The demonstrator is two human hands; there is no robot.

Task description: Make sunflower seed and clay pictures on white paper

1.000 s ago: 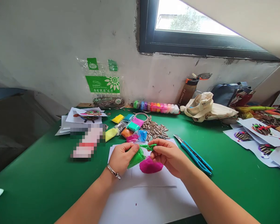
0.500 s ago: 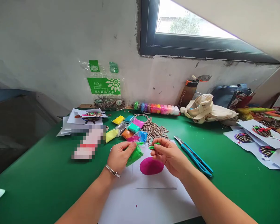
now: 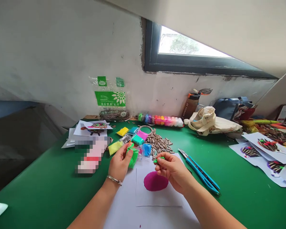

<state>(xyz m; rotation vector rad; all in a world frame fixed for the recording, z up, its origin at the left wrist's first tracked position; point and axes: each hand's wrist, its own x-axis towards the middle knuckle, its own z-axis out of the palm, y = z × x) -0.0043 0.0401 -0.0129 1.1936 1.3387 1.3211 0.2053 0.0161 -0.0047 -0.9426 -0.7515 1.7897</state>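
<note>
My left hand (image 3: 120, 162), with a silver bracelet at the wrist, is closed on a small clear packet of green modelling clay (image 3: 133, 158). Between the thumb and fingers of my right hand (image 3: 170, 168) is a small pinched-off piece of green clay (image 3: 159, 160). Below the hands, a flat magenta clay oval (image 3: 156, 181) lies on a white sheet of paper (image 3: 162, 198). My right hand hovers just above the oval's upper right edge. Beyond the hands, striped sunflower seeds (image 3: 160, 143) form a loose pile.
Clay packets, among them a yellow one (image 3: 115, 148) and a blue one (image 3: 146, 149), lie left of the seeds. A blue utility knife (image 3: 200, 171) with its blade out rests at right. Decorated paper sheets (image 3: 259, 159) lie farther right. A seed bag (image 3: 112, 101) leans on the wall.
My left hand has shifted slightly left with the green packet, which now hangs more upright. My right hand keeps its pinch on the green piece. The camera view has tilted upward.
</note>
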